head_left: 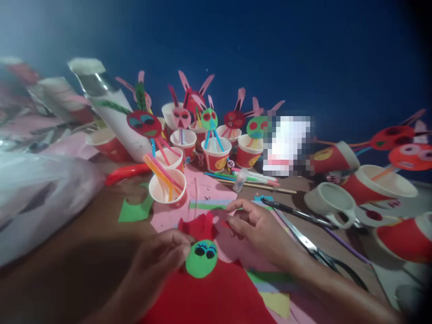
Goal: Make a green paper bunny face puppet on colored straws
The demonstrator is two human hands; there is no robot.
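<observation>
A green paper disc with dark eyes and blue brow marks is pinched at its left edge by my left hand. Behind the disc lie cut red paper pieces; whether they are joined to it I cannot tell. My right hand is to the right of these pieces, thumb and fingertips closed together; what they hold, if anything, is too blurred to make out. Below both hands spreads a large red paper sheet, overlapping pink paper on the table.
Red-and-white paper cups with paper faces on straws stand along the back. Scissors, a black pen and a white mug lie to the right. A clear plastic bag is at left, near a green paper scrap.
</observation>
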